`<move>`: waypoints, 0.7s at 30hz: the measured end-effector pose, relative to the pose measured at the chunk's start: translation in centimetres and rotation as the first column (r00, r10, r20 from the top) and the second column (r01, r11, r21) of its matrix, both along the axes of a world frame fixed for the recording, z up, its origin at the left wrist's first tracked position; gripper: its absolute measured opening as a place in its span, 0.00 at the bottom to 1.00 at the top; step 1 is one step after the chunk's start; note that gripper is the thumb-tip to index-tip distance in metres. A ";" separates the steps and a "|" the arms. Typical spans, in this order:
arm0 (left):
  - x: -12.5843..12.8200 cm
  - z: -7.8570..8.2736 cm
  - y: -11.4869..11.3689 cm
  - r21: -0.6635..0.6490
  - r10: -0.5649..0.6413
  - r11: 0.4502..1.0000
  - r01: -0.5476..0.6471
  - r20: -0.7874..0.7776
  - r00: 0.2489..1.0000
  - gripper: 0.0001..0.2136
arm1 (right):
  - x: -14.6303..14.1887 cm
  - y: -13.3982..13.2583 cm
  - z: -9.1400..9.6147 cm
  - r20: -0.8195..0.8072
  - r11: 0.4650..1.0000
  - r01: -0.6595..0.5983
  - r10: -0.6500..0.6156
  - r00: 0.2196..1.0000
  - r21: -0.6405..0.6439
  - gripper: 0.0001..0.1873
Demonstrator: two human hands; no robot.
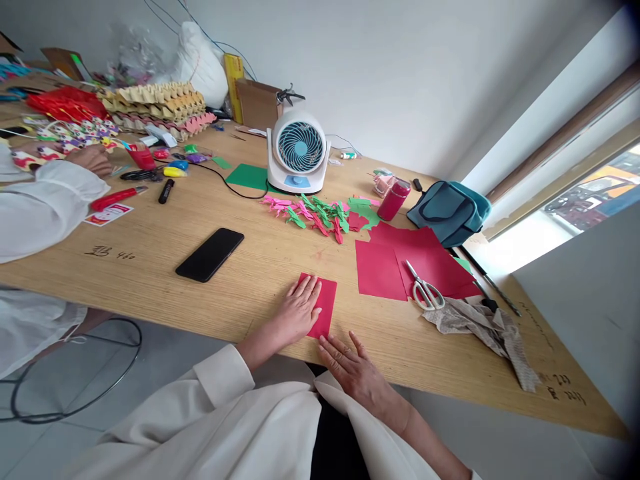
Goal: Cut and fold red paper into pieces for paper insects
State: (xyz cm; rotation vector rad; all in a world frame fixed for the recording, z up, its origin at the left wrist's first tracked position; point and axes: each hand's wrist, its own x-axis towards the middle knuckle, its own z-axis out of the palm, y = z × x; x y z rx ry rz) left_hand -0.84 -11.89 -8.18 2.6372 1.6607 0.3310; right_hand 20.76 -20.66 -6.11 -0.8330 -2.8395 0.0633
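Observation:
A small red sheet of paper (326,301) lies on the wooden table close to its front edge. My left hand (296,310) rests flat on the left part of this sheet, fingers stretched out and pointing away from me. At the sheet's near edge is my right hand (353,370), its fingers extended and the thumb apart; the fingertips touch or nearly touch the paper's lower edge. To the right lie larger red sheets (377,270), with white-handled scissors (427,293) across them.
Folded pink, green and red paper pieces (320,215) lie before a white fan (300,150). A black phone (210,255) is on the left. A red bottle (394,200), a teal bag (450,212) and a crumpled cloth (485,327) stand right. A co-worker's sleeve (50,207) reaches in.

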 end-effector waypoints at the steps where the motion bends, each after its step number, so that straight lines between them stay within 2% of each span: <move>1: 0.0 -0.1 0.0 0.003 0.000 1.000 0.000 0.002 1.000 0.27 | 0.1 0.2 0.6 -0.006 0.999 -0.015 0.015 1.000 -0.042 0.29; 3: -0.1 -0.2 0.0 0.014 0.001 1.000 -0.001 0.006 1.000 0.27 | 0.1 1.0 1.7 -0.023 0.995 0.019 -0.022 1.000 -0.100 0.32; 5: -0.1 -0.3 0.0 0.030 -0.004 1.000 0.004 0.007 1.000 0.27 | -0.3 2.1 2.2 -0.044 0.987 0.124 -0.129 0.991 -0.103 0.32; 8: -0.2 -0.3 -0.1 0.058 -0.010 0.998 0.010 0.005 1.000 0.27 | -1.4 4.1 1.5 -0.051 0.960 0.271 -0.274 0.960 -0.069 0.32; 11: -0.3 -0.4 0.0 0.080 -0.005 0.997 0.004 0.012 1.000 0.27 | -2.5 5.3 0.2 -0.038 0.937 0.347 -0.349 0.937 -0.045 0.33; 15: -0.3 -0.5 0.1 0.086 -0.001 0.996 0.000 0.012 1.000 0.26 | -3.4 4.8 -0.4 -0.042 0.922 0.385 -0.386 0.922 -0.034 0.33; 18: -0.3 -0.5 0.1 0.088 -0.014 0.996 0.012 0.022 1.000 0.26 | -3.5 3.4 0.4 -0.063 0.924 0.378 -0.382 0.922 -0.057 0.31; 21: -0.4 -0.4 0.1 0.084 -0.019 0.996 0.014 0.061 0.998 0.26 | -3.3 2.8 1.8 -0.106 0.934 0.324 -0.341 0.934 -0.152 0.24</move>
